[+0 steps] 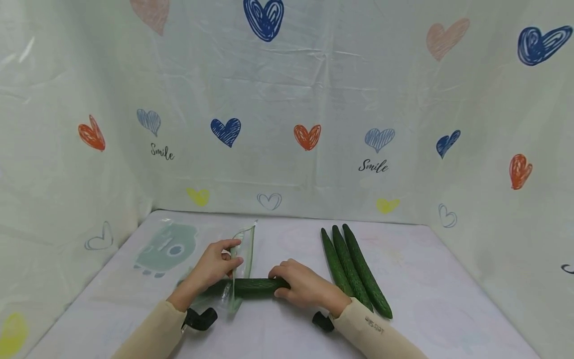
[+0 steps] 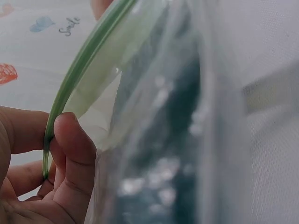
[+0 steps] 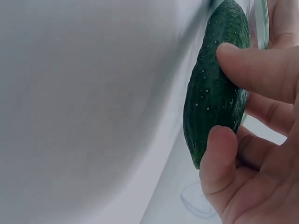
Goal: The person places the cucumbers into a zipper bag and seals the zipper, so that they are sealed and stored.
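My left hand (image 1: pixel 213 267) pinches the green-edged mouth of a clear zip bag (image 1: pixel 252 249). In the left wrist view the thumb and fingers grip the green zip strip (image 2: pixel 70 86). A dark green cucumber (image 1: pixel 256 287) lies crosswise, its left part inside the bag and its right part outside. Through the blurred, shiny plastic its dark shape shows in the left wrist view. My right hand (image 1: pixel 305 286) holds the cucumber near its right end. Seen from the right wrist, the thumb and fingers lie around the bumpy cucumber (image 3: pixel 217 93).
Three more cucumbers (image 1: pixel 354 264) lie side by side just beyond and right of the right hand. At the back left of the white table (image 1: pixel 430 279) sits a flat clear bag with a pale green animal print (image 1: pixel 172 247). A heart-printed curtain (image 1: pixel 287 89) surrounds the table.
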{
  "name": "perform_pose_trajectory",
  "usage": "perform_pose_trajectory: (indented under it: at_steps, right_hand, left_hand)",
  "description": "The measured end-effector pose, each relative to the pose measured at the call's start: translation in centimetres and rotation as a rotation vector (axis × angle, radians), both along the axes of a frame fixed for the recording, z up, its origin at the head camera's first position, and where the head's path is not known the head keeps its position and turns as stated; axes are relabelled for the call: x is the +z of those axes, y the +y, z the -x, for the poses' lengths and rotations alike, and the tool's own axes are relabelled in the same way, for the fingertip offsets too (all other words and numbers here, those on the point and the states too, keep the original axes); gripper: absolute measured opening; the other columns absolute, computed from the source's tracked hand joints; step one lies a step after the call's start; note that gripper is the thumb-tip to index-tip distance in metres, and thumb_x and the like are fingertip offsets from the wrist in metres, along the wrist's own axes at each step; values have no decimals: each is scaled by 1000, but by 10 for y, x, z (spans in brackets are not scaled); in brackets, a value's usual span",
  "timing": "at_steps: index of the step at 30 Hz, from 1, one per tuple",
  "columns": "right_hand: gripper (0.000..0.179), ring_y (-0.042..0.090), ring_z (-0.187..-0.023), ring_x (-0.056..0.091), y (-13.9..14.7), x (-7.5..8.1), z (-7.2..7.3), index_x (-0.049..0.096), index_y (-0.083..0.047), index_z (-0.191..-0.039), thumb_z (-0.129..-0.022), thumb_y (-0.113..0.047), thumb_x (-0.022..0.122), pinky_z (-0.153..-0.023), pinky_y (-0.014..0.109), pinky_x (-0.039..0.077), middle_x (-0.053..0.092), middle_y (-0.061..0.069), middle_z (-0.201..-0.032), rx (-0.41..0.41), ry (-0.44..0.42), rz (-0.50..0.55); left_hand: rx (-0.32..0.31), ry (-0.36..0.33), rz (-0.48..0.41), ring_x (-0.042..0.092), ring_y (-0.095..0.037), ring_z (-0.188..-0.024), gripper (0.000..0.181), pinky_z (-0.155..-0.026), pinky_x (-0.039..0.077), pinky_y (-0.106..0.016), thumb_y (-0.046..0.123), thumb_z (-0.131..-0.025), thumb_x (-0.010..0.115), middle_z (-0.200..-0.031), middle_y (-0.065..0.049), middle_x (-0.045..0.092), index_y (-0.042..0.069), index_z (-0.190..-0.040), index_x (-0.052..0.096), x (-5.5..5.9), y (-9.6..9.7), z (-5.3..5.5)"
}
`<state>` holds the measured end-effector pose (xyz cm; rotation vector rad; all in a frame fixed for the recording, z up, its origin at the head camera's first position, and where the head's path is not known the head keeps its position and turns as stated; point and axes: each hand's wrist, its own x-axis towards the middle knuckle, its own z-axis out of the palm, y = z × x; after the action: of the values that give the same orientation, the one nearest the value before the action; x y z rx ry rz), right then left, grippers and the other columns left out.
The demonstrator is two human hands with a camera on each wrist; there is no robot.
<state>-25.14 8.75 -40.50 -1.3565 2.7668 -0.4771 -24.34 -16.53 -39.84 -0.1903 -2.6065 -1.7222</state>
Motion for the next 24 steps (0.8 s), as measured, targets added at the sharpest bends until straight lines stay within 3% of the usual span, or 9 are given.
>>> perform_pose_trajectory:
  at_steps: [8,13,19,24]
  right_hand:
    - [29,7,-97,52,-28,2,2,64,-17,-115,-88,-22,70,-84,22,46,60,-8,-104,35,19,16]
    - [29,6,-95,52,-44,2,4,65,-16,-114,-86,-22,72,-82,20,45,61,-8,-102,53,14,29]
    - [29,4,-98,55,-60,0,10,66,-14,-113,-86,-20,73,-88,21,44,64,-8,-105,122,25,68]
    - [28,1,-90,56,-66,-5,15,68,-14,-109,-83,-19,75,-82,18,45,65,-11,-100,137,-55,84]
  left_hand:
    - [39,-2,-29,55,-25,-47,50,-46,48,-35,3,-86,67,-56,-4,49,-1,-134,51,1,2,0]
    - [74,-10,-50,57,-23,-48,51,-51,51,-34,3,-86,67,-62,-8,55,-1,-134,51,2,5,-1]
    - [62,-3,-95,58,-24,-50,52,-53,52,-37,4,-88,67,-68,-13,60,-4,-136,48,4,6,-3]
    - [49,-13,-112,57,-24,-50,52,-52,53,-39,3,-88,66,-73,-14,60,-4,-136,48,3,5,-4]
